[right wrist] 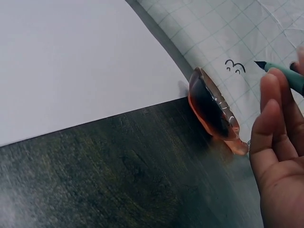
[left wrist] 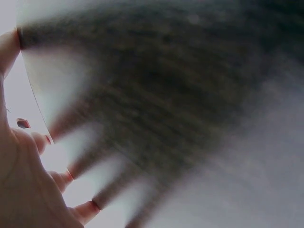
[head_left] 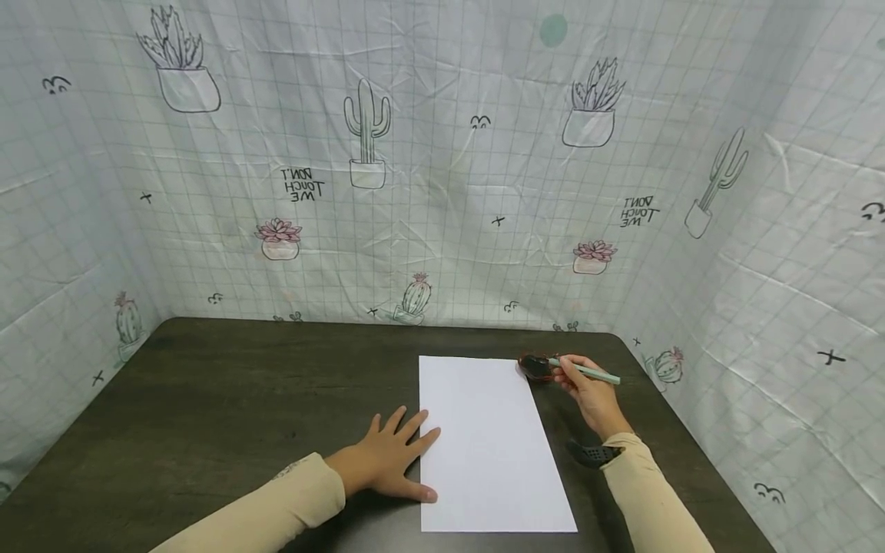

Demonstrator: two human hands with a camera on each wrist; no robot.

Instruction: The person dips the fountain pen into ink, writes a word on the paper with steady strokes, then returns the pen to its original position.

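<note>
A white sheet of paper (head_left: 487, 445) lies upright on the dark table. My left hand (head_left: 389, 461) rests with spread fingers across its left edge, thumb and fingertips over the paper. At the sheet's far right corner stands a small amber, see-through dish (right wrist: 211, 107) with black ink in it. My right hand (head_left: 588, 393) pinches a pale green brush (head_left: 596, 374) between thumb and fingers. Its dark pointed tip shows in the right wrist view, and overlaps the dish in the head view. The left wrist view shows the left hand (left wrist: 28, 180) from underneath, mostly blurred beyond the fingertips.
Dark wood table (head_left: 228, 407) extends widely to the left of the paper and in a narrower strip to its right. A pale curtain (head_left: 442, 177) with cactus drawings encloses the back and both sides. A black strap (head_left: 591, 455) sits at the right wrist.
</note>
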